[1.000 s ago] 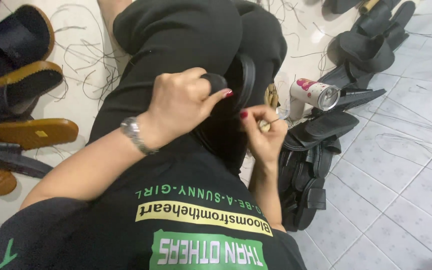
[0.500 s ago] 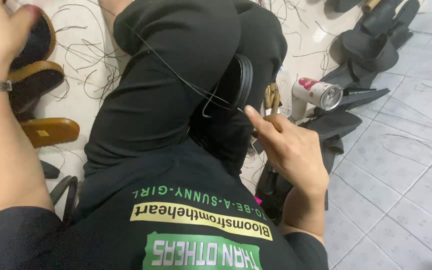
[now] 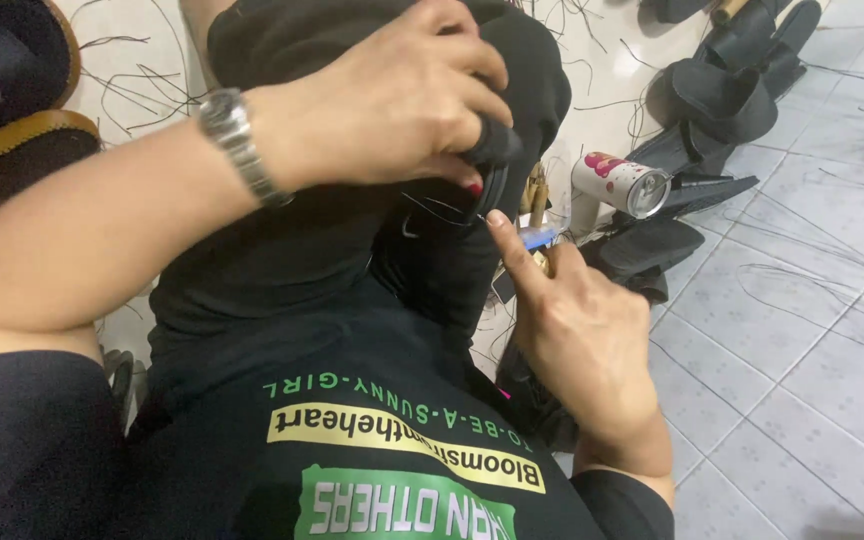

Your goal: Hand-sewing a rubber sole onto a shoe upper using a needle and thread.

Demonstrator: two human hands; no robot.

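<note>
Left hand (image 3: 392, 100) clamped over a black sandal (image 3: 492, 160) held on the raised knee, fingers curled round its edge, thumb side hidden. Right hand (image 3: 582, 340) loose, forefinger stretched out with its tip touching the sandal's rim, just where a thin black thread (image 3: 442, 210) crosses; whether the other fingers pinch a needle cannot be told. A blue-tipped tool (image 3: 540, 236) lies just behind that finger.

Judged step: hand-stitching the sandal's edge, the finger guiding or seating the thread. The next move would call for a steady left hold and fine tension on the thread.

Farther out: a metal can (image 3: 620, 184) lying on its side on the tiled floor (image 3: 812, 330), then a heap of black sandals (image 3: 722, 95). Far left, tan-soled sandals (image 3: 12, 130) among thread scraps.
</note>
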